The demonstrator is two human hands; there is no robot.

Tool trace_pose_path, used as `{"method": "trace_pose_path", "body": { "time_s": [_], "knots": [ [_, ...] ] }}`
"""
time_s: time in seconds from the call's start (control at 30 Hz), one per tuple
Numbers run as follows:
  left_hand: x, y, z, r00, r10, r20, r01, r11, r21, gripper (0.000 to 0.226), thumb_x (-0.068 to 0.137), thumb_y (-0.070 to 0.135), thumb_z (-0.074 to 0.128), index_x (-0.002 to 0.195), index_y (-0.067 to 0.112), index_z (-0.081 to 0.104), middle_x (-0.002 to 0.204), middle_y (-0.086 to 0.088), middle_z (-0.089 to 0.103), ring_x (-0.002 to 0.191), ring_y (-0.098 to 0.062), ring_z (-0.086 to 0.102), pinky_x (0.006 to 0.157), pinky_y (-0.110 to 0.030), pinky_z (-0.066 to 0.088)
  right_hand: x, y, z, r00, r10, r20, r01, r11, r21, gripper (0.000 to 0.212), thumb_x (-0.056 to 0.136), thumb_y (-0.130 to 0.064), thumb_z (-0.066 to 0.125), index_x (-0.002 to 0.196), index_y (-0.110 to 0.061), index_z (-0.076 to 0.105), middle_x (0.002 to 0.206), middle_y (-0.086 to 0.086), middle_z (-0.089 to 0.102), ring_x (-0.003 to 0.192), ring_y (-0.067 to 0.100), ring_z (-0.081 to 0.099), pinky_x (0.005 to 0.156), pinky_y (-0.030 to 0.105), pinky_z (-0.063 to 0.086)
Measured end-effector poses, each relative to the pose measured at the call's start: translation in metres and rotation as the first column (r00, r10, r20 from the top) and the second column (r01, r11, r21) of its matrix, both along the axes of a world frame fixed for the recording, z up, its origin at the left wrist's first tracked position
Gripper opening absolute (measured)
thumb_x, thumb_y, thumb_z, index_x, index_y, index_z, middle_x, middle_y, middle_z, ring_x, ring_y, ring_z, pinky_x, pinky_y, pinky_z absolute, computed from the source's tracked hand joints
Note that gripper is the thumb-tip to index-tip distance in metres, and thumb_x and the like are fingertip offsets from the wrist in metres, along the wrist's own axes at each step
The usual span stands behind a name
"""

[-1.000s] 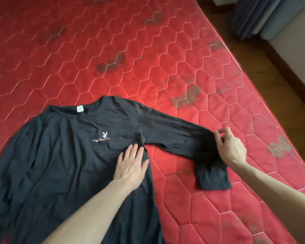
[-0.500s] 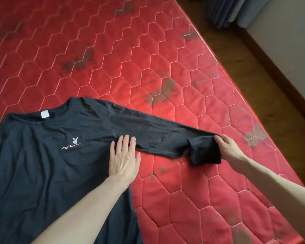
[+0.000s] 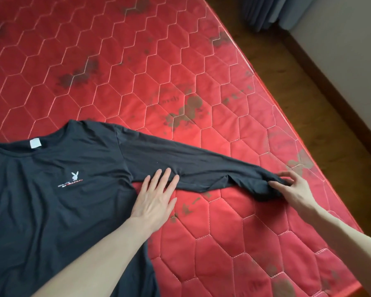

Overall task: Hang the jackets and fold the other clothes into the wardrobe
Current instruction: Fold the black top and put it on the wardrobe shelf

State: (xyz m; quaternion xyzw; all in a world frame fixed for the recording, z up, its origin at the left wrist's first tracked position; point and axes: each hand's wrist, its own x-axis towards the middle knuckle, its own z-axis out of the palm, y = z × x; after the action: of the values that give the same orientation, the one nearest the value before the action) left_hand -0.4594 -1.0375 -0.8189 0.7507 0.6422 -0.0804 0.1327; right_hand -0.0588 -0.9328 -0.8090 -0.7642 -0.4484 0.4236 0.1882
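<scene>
A black long-sleeved shirt [image 3: 51, 189] with a small white rabbit logo lies face up on the red quilted mattress [image 3: 159, 71]. Its sleeve [image 3: 201, 166] stretches out to the right, almost straight. My left hand [image 3: 154, 198] lies flat with fingers spread at the armpit, pressing the lower edge of the sleeve. My right hand [image 3: 291, 187] pinches the bunched cuff end of the sleeve near the mattress's right edge. The shirt's left side and hem run out of view.
The mattress edge [image 3: 308, 168] runs diagonally on the right, with brown wooden floor [image 3: 308, 82] beyond it. A pale wall with dark skirting [image 3: 341, 71] and grey-blue curtains [image 3: 266, 11] stand at the top right.
My right hand has pulled the folded-back cuff outward to the right, straightening the sleeve. My left hand has slid from the shirt's body to the armpit and sleeve edge.
</scene>
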Motion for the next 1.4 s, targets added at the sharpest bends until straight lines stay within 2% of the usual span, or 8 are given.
{"method": "trace_pose_path", "body": {
  "time_s": [0.1, 0.3, 0.53, 0.8, 1.07, 1.17, 1.27, 1.4],
  "knots": [
    [0.015, 0.003, -0.001, 0.998, -0.060, 0.018, 0.060, 0.998, -0.003, 0.065, 0.107, 0.044, 0.041, 0.166, 0.023, 0.021, 0.173, -0.010, 0.017, 0.159, -0.032, 0.019, 0.126, -0.053, 0.021, 0.014, 0.006, 0.001, 0.986, -0.152, -0.072, 0.157, 0.985, 0.065, 0.022, 0.086, -0.005, 0.082, 0.106, -0.010, 0.073, 0.094, 0.011, 0.075, 0.074, 0.019, 0.067, 0.058, 0.020, 0.058],
    [0.048, 0.008, 0.000, 0.981, -0.183, 0.061, 0.184, 0.983, -0.011, 0.066, 0.107, 0.049, 0.037, 0.166, 0.026, 0.018, 0.174, -0.009, 0.009, 0.160, -0.030, 0.011, 0.126, -0.056, 0.019, 0.018, 0.013, -0.001, 0.911, -0.401, -0.101, 0.411, 0.904, 0.119, 0.040, 0.087, -0.020, 0.085, 0.123, -0.013, 0.070, 0.112, 0.012, 0.069, 0.096, 0.022, 0.063, 0.080, 0.033, 0.052],
    [0.064, 0.005, -0.002, 0.973, -0.226, 0.042, 0.229, 0.960, -0.162, 0.070, 0.106, 0.062, 0.025, 0.165, 0.036, -0.003, 0.172, -0.002, -0.021, 0.158, -0.033, -0.020, 0.120, -0.071, 0.000, 0.004, 0.002, -0.007, 0.939, -0.344, 0.021, 0.332, 0.918, 0.218, 0.022, 0.099, -0.023, 0.068, 0.112, -0.004, 0.066, 0.106, 0.012, 0.067, 0.095, 0.022, 0.060, 0.080, 0.033, 0.042],
    [0.021, -0.022, 0.005, 0.973, -0.228, 0.044, 0.232, 0.967, -0.107, 0.068, 0.107, 0.057, 0.025, 0.167, 0.028, 0.009, 0.174, -0.003, -0.011, 0.160, -0.026, -0.014, 0.126, -0.058, -0.003, -0.010, 0.004, -0.006, 0.895, -0.255, 0.367, 0.246, 0.967, 0.072, 0.059, 0.094, -0.031, 0.074, 0.137, 0.001, 0.049, 0.135, 0.029, 0.056, 0.130, 0.044, 0.052, 0.111, 0.050, 0.038],
    [-0.045, -0.069, 0.013, 0.996, -0.089, -0.006, 0.089, 0.996, -0.023, 0.066, 0.102, 0.053, 0.031, 0.158, 0.021, 0.043, 0.168, -0.008, 0.033, 0.156, -0.028, 0.030, 0.125, -0.056, 0.026, -0.027, -0.014, -0.010, 0.836, -0.309, 0.454, 0.358, 0.933, -0.024, 0.059, 0.094, -0.023, 0.073, 0.136, 0.004, 0.041, 0.132, 0.039, 0.055, 0.123, 0.053, 0.055, 0.104, 0.056, 0.044],
    [-0.065, -0.096, 0.010, 1.000, -0.007, 0.014, 0.008, 1.000, -0.025, 0.065, 0.102, 0.053, 0.035, 0.159, 0.022, 0.042, 0.168, -0.007, 0.034, 0.155, -0.027, 0.031, 0.123, -0.056, 0.031, -0.059, -0.035, -0.002, 0.744, -0.234, 0.626, 0.131, 0.970, 0.207, 0.058, 0.096, -0.026, 0.069, 0.141, 0.000, 0.042, 0.135, 0.039, 0.046, 0.124, 0.055, 0.047, 0.101, 0.064, 0.040],
    [-0.081, -0.131, 0.009, 0.999, 0.026, 0.034, -0.026, 1.000, -0.003, 0.066, 0.102, 0.053, 0.041, 0.160, 0.022, 0.040, 0.169, -0.006, 0.029, 0.155, -0.027, 0.032, 0.120, -0.054, 0.036, -0.118, -0.074, -0.001, 0.871, 0.049, 0.489, -0.233, 0.917, 0.324, 0.044, 0.099, -0.019, 0.065, 0.139, -0.010, 0.048, 0.128, 0.024, 0.051, 0.113, 0.044, 0.055, 0.096, 0.054, 0.045],
    [-0.110, -0.185, 0.009, 0.999, -0.028, 0.035, 0.026, 0.998, 0.053, 0.069, 0.098, 0.056, 0.056, 0.158, 0.025, 0.043, 0.168, -0.006, 0.034, 0.152, -0.026, 0.039, 0.113, -0.053, 0.045, -0.217, -0.131, 0.008, 0.872, 0.426, 0.240, -0.477, 0.851, 0.220, 0.027, 0.103, -0.025, 0.060, 0.129, -0.025, 0.053, 0.095, -0.003, 0.069, 0.075, 0.018, 0.068, 0.073, 0.044, 0.057]
  ]
}}
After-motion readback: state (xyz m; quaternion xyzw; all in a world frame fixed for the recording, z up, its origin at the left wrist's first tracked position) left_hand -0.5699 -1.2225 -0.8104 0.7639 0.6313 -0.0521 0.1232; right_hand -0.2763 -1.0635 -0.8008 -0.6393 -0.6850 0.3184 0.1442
